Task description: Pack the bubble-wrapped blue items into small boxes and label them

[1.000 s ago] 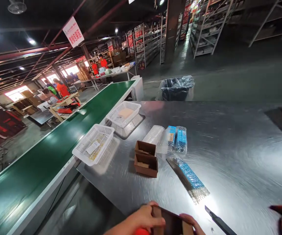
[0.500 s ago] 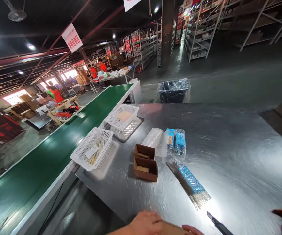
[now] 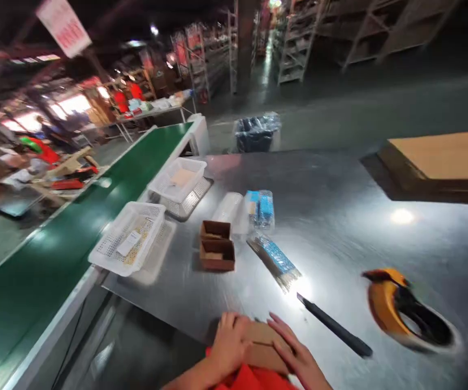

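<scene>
A small brown cardboard box point(image 3: 264, 334) is at the near edge of the metal table, in front of a red garment. My left hand point(image 3: 229, 344) grips its left side, fingers bent over the top. On the other side my right hand point(image 3: 293, 346) holds it, fingers lying across its top face. Beyond the hands stand two open brown boxes point(image 3: 218, 255) side by side. To the right lie a black box cutter point(image 3: 335, 326) and a blurred yellow-and-black tape dispenser point(image 3: 388, 309). A bubble-wrapped blue item point(image 3: 277, 255) rests near the cutter's tip.
Two white plastic baskets point(image 3: 108, 241) stand along the table's left side, by a green conveyor belt point(image 3: 75, 219). Bubble-wrapped blue packs point(image 3: 264, 208) lie behind the open boxes. Flat cardboard point(image 3: 445, 154) is stacked at right. A lined bin point(image 3: 257, 132) stands beyond the table.
My view has shifted to the right and down, bringing the tape dispenser and cardboard stack into sight. Both hands and the small box now show more fully, with the right hand on the box.
</scene>
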`<state>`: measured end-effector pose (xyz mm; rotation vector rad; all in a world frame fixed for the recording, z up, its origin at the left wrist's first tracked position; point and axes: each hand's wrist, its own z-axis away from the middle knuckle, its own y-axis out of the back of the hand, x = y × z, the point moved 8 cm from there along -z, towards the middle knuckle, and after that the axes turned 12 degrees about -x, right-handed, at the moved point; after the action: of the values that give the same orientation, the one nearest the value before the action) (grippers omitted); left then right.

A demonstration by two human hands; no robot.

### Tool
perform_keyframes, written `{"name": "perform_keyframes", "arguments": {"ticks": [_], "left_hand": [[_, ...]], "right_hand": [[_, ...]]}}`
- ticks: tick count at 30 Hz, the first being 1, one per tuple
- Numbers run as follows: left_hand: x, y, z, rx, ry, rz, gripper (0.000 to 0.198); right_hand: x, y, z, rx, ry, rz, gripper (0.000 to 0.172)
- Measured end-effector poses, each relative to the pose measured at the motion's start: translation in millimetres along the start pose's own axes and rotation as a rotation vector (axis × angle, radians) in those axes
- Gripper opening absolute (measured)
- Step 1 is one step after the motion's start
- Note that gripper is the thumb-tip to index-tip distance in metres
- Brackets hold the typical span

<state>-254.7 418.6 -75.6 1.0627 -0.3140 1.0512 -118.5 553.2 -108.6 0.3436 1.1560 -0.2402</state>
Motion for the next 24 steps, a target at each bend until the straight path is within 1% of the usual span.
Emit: {"name": "perform_keyframes", "arguments": {"ticks": [1,3,4,6,7,9,11,13,14,16,19,21,22,23,24], "left_hand": [[-1.9,1.9,4.6,0.059,-0.008,0.086,0.052],[-10.2,2.0,12.1,0.171,-0.035,0.255,0.053],[-15.5,0.5,14.6,0.208,-0.039,0.311,0.053],[-22.5,-0.4,18.4,0.257,-0.049,0.320,0.056],[-22.7,1.5,19.9,0.268,-0.065,0.269,0.058],[-16.1,9.2,22.6,0.263,-0.134,0.061,0.066],[-2.8,14.0,24.2,0.198,-0.267,-0.229,0.076],[7.2,11.6,25.3,0.096,-0.417,-0.490,0.084],[9.0,9.8,25.5,0.056,-0.473,-0.583,0.085],[8.2,8.1,24.2,0.022,-0.524,-0.699,0.077],[10.6,8.8,26.4,0.077,-0.606,-0.780,0.060],[17.5,11.1,33.1,0.153,-0.707,-0.815,0.056],[21.1,12.9,36.7,0.193,-0.751,-0.834,0.056],[24.2,14.7,39.5,0.223,-0.783,-0.854,0.057],[27.0,16.4,41.5,0.245,-0.807,-0.870,0.056]], "right_hand": [[-5.5,-5.4,5.2,0.029,0.007,-0.048,0.078],[-13.6,-17.1,12.7,0.083,0.017,-0.191,0.084],[-16.0,-24.0,14.1,0.086,0.010,-0.234,0.081],[-18.9,-33.8,14.6,0.100,-0.012,-0.242,0.068],[-21.3,-35.6,14.4,0.121,-0.008,-0.206,0.061],[-27.5,-35.1,14.5,0.183,0.023,-0.105,0.048],[-31.9,-33.4,14.2,0.238,0.044,-0.033,0.040],[-32.0,-32.4,13.8,0.276,0.027,-0.011,0.036],[-31.2,-32.4,14.0,0.296,0.011,-0.009,0.034],[-29.3,-34.3,15.5,0.332,-0.013,-0.018,0.031],[-26.6,-40.7,15.8,0.351,0.000,-0.044,0.026],[-24.3,-38.7,10.7,0.321,0.041,-0.043,0.024],[-23.0,-31.1,7.1,0.309,0.067,-0.029,0.024],[-21.1,-16.4,4.3,0.322,0.086,-0.001,0.027],[-18.0,6.6,3.3,0.375,0.082,0.045,0.031]]}}
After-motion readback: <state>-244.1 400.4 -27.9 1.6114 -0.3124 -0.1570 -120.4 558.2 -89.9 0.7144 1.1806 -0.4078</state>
